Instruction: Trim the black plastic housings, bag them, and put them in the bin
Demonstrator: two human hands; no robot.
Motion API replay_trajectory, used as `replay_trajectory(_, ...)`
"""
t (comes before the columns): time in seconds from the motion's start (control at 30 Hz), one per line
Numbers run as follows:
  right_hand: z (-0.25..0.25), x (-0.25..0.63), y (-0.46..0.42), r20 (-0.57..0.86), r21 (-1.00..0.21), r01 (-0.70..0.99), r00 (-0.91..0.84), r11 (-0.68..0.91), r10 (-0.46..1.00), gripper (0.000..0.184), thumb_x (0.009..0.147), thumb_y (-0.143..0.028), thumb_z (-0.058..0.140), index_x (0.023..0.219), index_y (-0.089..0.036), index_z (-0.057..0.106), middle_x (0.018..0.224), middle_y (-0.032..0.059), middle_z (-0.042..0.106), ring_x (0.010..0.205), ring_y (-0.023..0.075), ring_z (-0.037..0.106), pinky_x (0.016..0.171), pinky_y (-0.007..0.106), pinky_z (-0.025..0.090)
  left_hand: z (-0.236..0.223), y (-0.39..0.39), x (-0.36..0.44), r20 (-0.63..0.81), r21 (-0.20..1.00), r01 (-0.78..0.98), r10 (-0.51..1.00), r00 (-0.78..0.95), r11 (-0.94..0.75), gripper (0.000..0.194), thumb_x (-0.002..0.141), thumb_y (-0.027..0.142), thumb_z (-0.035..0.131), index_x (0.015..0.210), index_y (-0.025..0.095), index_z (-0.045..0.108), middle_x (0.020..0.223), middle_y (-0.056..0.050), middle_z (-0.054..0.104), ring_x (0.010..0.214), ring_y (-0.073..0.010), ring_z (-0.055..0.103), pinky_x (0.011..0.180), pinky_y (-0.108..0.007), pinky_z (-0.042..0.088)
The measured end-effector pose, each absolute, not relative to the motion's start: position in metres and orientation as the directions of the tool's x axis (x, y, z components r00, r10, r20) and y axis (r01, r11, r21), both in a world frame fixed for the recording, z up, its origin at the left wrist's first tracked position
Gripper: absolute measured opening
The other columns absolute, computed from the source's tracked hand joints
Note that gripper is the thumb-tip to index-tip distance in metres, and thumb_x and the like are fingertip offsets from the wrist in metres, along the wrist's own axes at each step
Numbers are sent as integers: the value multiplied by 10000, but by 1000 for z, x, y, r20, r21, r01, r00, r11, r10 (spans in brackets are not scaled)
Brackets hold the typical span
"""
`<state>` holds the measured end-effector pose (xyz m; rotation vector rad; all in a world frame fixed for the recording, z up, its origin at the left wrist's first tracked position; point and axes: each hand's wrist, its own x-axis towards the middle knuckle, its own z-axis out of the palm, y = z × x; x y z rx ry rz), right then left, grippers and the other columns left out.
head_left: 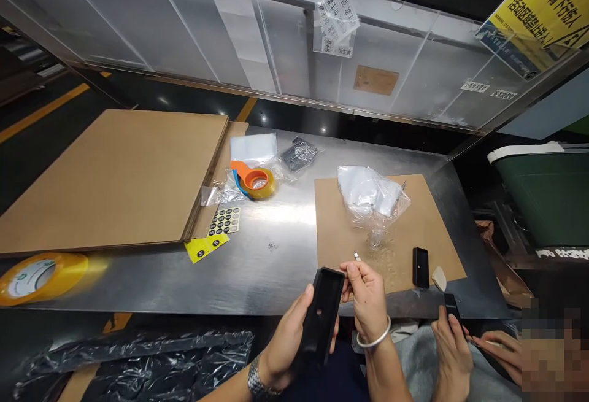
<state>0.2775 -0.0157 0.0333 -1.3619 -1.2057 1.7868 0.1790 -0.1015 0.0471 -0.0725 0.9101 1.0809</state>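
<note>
Judged from the view, close handwork at the rim of a black rectangular tray [326, 290] is in hand. The tray is held up near the front edge of the metal table [280, 273], tilted, hollow side showing, w/ a small round light spot in its floor. L hand [285, 340] has it gripped, thumb on one long side, fingertips round the other. R hand [365, 297] is at the far corner, thumb & index drawn in narrow; can't tell if anything sits btwn them. A small silver tip [356, 256] shows just beyond; can't tell if it's held. On the cardboard sheet [331, 230]: clear plastic bag [368, 196] & second black tray [420, 270], w/ a beige piece [438, 278] beside the latter. Next move prob. calls for a steady L grip & a light, precise R pinch, w/o twisting the tray.
</note>
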Motion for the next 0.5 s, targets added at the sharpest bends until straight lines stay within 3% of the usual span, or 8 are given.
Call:
replay_trajectory(0.13,36,280,-13,-392,-920,154,-340,-360,855,310,829,-413,459,866,-144,609,614,11,555,501,82,460,457,208,358,50,-98,172,-658,303,-812,726,201,499,510,807,566,302,834,111,532,587,-65,577,435,-140,522,441,-227,363)
replay_trajectory(0.2,41,281,-10,-307,-944,246,-418,-219,855,288,823,-388,478,973,-176,601,824,53,602,690,124,527,602,247,418,50,-97,169,-660,283,-808,716,226,516,513,801,576,305,766,115,528,577,-65,575,430,-138,527,437,-217,360)
replay_trajectory(0.3,50,280,-1,-192,-956,295,-630,3,753,381,773,-344,567,1137,-239,527,1075,62,550,909,166,504,786,297,404,48,-98,165,-661,264,-782,697,280,564,520,794,584,310,712,114,517,563,-72,577,415,-134,529,422,-205,360)
replay_trajectory(0.37,55,277,6,-185,-957,286,-743,55,644,416,744,-336,606,1142,-244,527,1023,50,569,883,163,515,777,291,411,46,-99,162,-659,270,-751,684,313,603,517,795,579,310,708,112,514,551,-82,580,399,-135,525,403,-201,359)
replay_trajectory(0.5,60,270,15,-260,-927,363,-807,97,530,282,705,-359,640,935,-196,649,809,28,641,749,159,567,681,268,436,44,-102,156,-655,279,-694,660,368,664,490,793,572,324,724,121,503,533,-83,584,383,-144,522,375,-209,363)
